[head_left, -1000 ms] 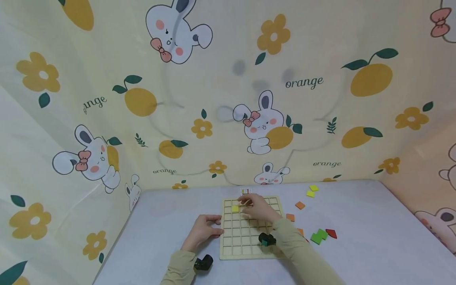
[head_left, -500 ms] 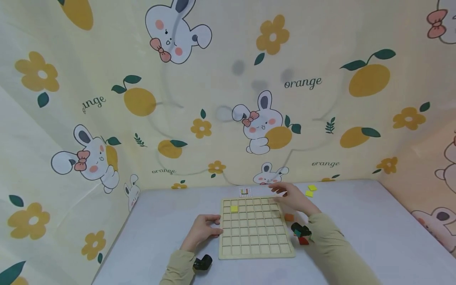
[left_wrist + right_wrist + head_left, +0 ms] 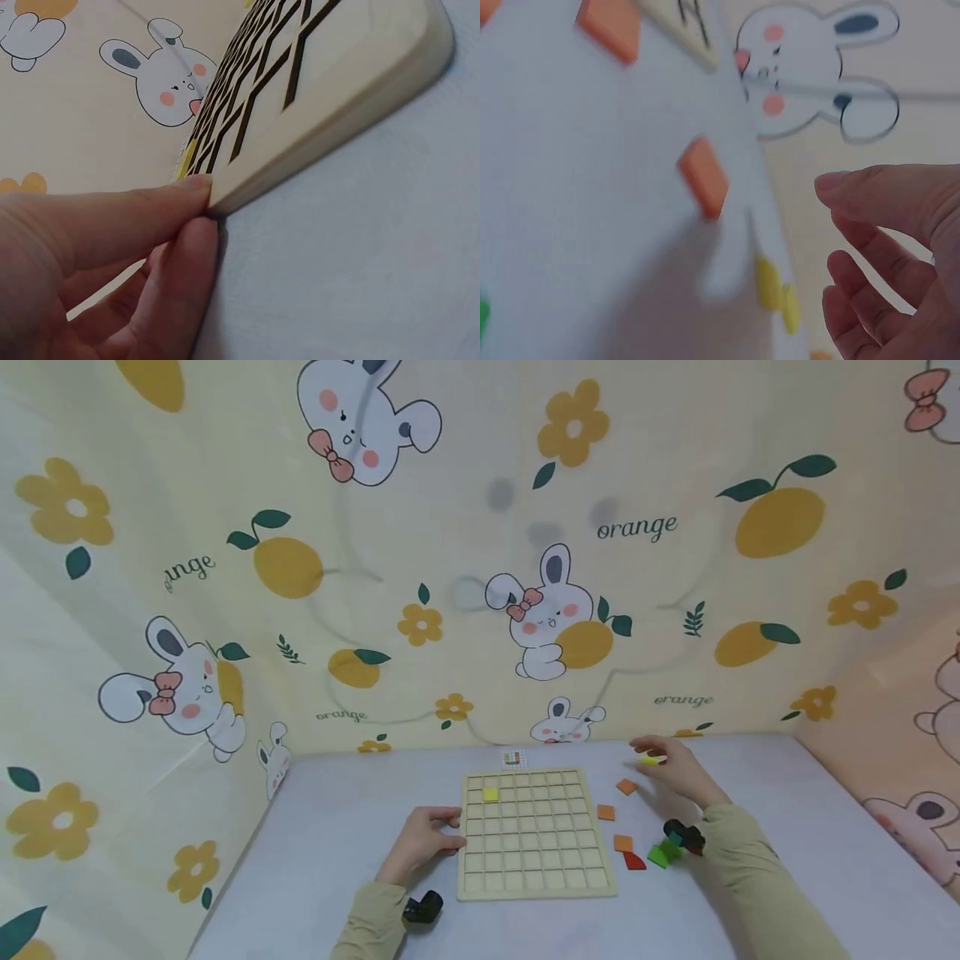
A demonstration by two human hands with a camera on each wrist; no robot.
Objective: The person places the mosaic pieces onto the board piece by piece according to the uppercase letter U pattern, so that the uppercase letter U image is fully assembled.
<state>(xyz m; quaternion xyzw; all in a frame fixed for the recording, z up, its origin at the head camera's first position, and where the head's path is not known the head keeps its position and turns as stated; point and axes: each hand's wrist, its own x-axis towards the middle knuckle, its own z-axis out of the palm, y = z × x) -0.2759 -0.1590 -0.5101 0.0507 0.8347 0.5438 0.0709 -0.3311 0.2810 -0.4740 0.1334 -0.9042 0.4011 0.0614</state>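
Note:
My left hand (image 3: 422,843) is at the left edge of a pale wooden grid board (image 3: 536,835), its thumb and fingertips touching the rim. In the left wrist view, the fingertips (image 3: 196,196) meet the board's side edge. A yellow square tile (image 3: 491,794) sits in a cell near the board's far left corner. Past the board's far right corner, my right hand (image 3: 686,775) reaches over loose yellow tiles (image 3: 649,761), partly hiding them. In the right wrist view, its thumb and fingers are apart with nothing between them, beside the yellow tiles (image 3: 767,281).
Orange tiles (image 3: 606,812) lie right of the board, with a red piece (image 3: 634,861) and green tiles (image 3: 658,856) nearer the front. A small patterned card (image 3: 513,759) lies behind the board. A printed curtain (image 3: 420,560) backs the table.
My right hand has moved right from the board, beside the yellow tile there, to over the loose yellow tiles. My left hand keeps its place at the board's left edge.

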